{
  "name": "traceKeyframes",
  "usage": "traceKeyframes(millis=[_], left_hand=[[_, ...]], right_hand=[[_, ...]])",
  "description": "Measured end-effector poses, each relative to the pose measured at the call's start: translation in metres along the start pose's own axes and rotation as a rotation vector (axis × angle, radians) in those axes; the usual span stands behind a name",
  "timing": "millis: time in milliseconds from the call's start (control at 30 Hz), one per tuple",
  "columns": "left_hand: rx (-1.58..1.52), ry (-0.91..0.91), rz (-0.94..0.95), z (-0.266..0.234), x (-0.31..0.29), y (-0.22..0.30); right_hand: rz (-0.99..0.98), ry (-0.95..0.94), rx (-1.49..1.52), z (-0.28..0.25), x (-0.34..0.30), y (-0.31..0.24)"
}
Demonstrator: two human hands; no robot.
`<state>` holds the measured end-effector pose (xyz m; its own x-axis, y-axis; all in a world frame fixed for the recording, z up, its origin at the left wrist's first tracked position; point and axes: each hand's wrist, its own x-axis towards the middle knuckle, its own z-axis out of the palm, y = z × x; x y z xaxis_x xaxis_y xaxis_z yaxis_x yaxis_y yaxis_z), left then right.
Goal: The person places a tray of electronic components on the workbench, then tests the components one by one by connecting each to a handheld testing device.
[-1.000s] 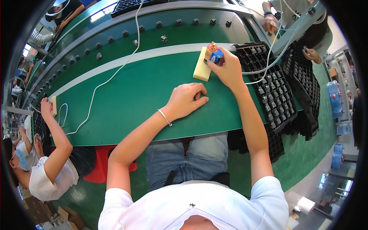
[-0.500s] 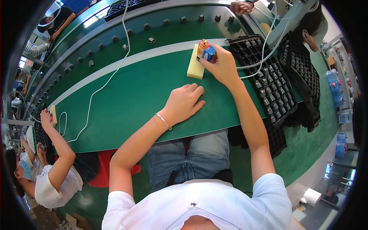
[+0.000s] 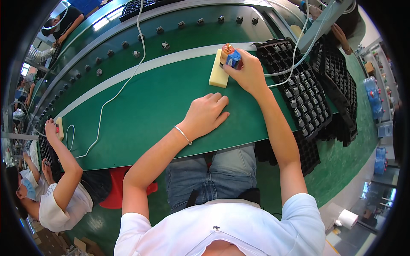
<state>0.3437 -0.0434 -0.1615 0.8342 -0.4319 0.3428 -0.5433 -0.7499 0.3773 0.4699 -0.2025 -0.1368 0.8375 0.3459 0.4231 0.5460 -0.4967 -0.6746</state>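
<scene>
My right hand (image 3: 249, 72) is closed around a small blue block with a clear orange-red top (image 3: 231, 56). That block is held at the upper right side of a pale yellow block (image 3: 218, 76), which lies on the green tabletop (image 3: 141, 115). Whether the two touch, I cannot tell. My fingers partly cover the blue block's right side. My left hand (image 3: 206, 112), with a silver bangle at its wrist, rests palm down on the tabletop, near the yellow block's lower end. Its fingers are loosely bent, the thumb sits apart, and it holds nothing visible.
To the right stands a black compartment tray (image 3: 305, 96) filled with small metal-and-black parts, with more black trays (image 3: 335, 72) beyond. Similar parts sit on a green conveyor (image 3: 188, 36) at the far side. White cables (image 3: 102, 102) cross the table. A co-worker (image 3: 64, 170) sits at left.
The parts on the conveyor have shifted slightly left. At the upper right, another person's hands have moved toward the trays. My own hands have hardly moved.
</scene>
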Motion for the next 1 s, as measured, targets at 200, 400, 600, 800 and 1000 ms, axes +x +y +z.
traceKeyframes(millis=[200, 400, 600, 800, 1000], left_hand=[[-0.038, 0.000, -0.022, 0.005, -0.003, -0.002], [-0.048, 0.038, -0.017, 0.003, -0.009, -0.002], [-0.121, 0.012, -0.006, 0.002, -0.008, -0.010], [-0.143, 0.016, -0.012, 0.005, -0.010, -0.012], [-0.170, 0.065, 0.022, -0.002, -0.008, -0.016]], right_hand=[[0.018, 0.014, -0.018, 0.004, 0.003, 0.002], [-0.066, 0.013, -0.104, 0.027, 0.042, 0.008], [-0.004, 0.028, -0.188, 0.061, 0.121, 0.025], [-0.032, -0.067, -0.406, 0.088, 0.143, 0.037], [-0.137, -0.026, -0.277, 0.067, 0.134, 0.022]])
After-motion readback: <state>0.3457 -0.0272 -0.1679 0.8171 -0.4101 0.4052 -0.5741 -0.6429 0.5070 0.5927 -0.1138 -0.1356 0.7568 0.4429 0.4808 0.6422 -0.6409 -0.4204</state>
